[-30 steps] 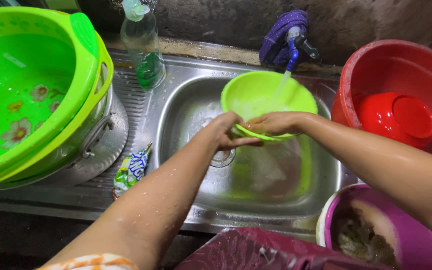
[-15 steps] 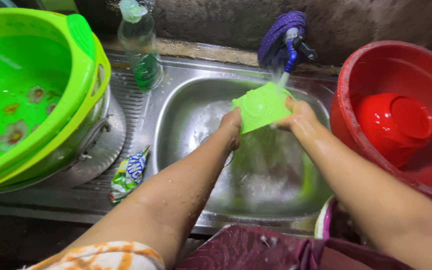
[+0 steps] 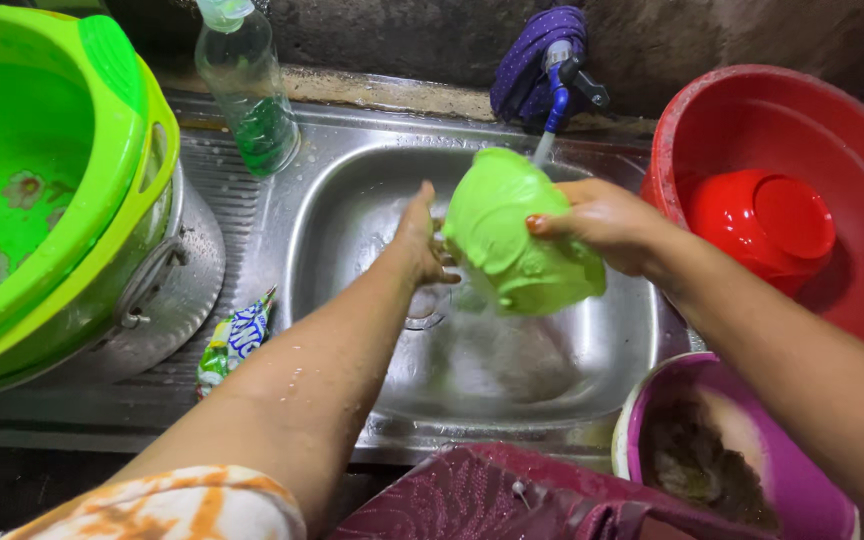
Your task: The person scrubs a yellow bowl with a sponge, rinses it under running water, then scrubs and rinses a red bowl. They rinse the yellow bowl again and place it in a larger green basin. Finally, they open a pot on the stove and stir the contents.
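Note:
A light green plastic bowl [image 3: 514, 245] is tilted over the steel sink [image 3: 347, 190], its underside facing me, under the tap [image 3: 555, 95] with the blue spout. My right hand [image 3: 602, 222] grips the bowl's rim on the right. My left hand [image 3: 420, 240] rests against the bowl's left edge, fingers behind it. Both forearms are wet.
A big green basin [image 3: 47, 170] sits on a metal pot [image 3: 167, 290] on the left drainboard. A clear bottle of green liquid [image 3: 252, 95] stands behind it. A small sachet [image 3: 235, 340] lies by the sink. A red tub [image 3: 857, 160] holds a red bowl [image 3: 760, 225]; a purple bowl [image 3: 797, 470] is front right.
The bowl was open side up, then was turned over and tipped under the tap, so its underside now shows. Both hands shifted around its rim.

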